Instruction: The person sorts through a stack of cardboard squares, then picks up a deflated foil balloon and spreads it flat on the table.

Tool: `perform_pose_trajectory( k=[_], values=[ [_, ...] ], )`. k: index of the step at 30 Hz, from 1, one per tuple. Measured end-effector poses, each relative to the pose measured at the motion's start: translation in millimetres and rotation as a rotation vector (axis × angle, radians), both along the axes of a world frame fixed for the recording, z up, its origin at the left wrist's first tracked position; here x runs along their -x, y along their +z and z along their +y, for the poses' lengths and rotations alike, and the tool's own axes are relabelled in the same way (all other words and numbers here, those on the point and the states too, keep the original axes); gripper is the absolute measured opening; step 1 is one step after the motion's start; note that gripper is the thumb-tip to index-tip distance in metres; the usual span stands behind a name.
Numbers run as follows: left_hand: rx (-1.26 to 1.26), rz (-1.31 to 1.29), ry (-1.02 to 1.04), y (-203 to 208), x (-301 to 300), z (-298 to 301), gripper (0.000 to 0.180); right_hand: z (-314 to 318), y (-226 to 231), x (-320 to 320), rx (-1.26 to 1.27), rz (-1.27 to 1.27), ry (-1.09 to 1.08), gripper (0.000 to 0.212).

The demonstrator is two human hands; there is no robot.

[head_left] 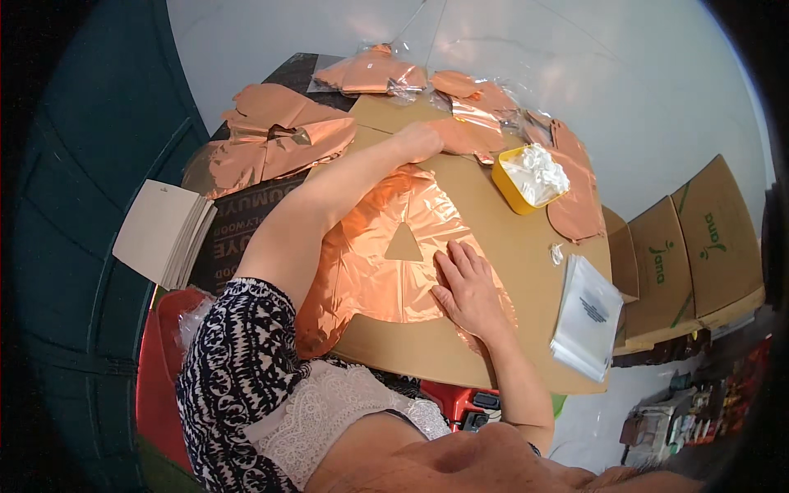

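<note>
A flat copper-coloured foil balloon [362, 279] shaped like the letter A, with a triangular hole in its middle, lies creased in front of me. My right hand [472, 296] rests open on its right leg, fingers stretched out beside the hole. Past the top of the letter, my left hand [421, 142] is curled closed at the edge of another copper foil piece [472, 135]; its fingertips are mostly hidden. My left forearm crosses above the letter's left side. Brown cardboard [542, 361] lies under the foil.
More copper foil balloons [275, 135] lie at the far left, back and right, some in clear bags. A yellow tub [511, 187] holds crumpled white bits. Clear plastic sleeves [588, 316] are stacked at right, white cards [160, 234] at left. Cardboard boxes [682, 255] stand beyond the right edge.
</note>
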State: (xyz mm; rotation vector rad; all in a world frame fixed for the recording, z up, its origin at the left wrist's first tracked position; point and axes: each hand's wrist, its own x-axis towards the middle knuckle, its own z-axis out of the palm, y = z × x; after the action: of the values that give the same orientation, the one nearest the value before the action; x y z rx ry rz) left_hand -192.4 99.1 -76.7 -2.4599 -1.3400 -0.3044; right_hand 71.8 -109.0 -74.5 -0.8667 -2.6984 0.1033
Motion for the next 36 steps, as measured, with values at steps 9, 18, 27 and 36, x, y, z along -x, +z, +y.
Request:
perform_pose_trajectory(
  k=[9, 18, 27, 36],
  values=[
    [-0.066, -0.329, 0.170, 17.4, 17.0, 2.8, 0.017, 1.3, 1.9, 2.7, 0.042, 0.051, 0.024, 0.048],
    [-0.124, -0.206, 0.152, 63.0, -3.2, -53.6, 0.012, 7.7, 27.5, -6.3, 0.084, 0.357, -0.195, 0.041],
    [-0.159, -0.180, 0.032, 66.5, -28.6, -114.0, 0.013, 55.4, 30.1, 11.7, -0.278, 0.176, -0.155, 0.041],
    [-0.058, -0.129, -0.100, 71.5, -34.3, -146.9, 0.014, 70.5, 26.1, 47.7, -0.352, 0.127, -0.082, 0.045]
  ],
)
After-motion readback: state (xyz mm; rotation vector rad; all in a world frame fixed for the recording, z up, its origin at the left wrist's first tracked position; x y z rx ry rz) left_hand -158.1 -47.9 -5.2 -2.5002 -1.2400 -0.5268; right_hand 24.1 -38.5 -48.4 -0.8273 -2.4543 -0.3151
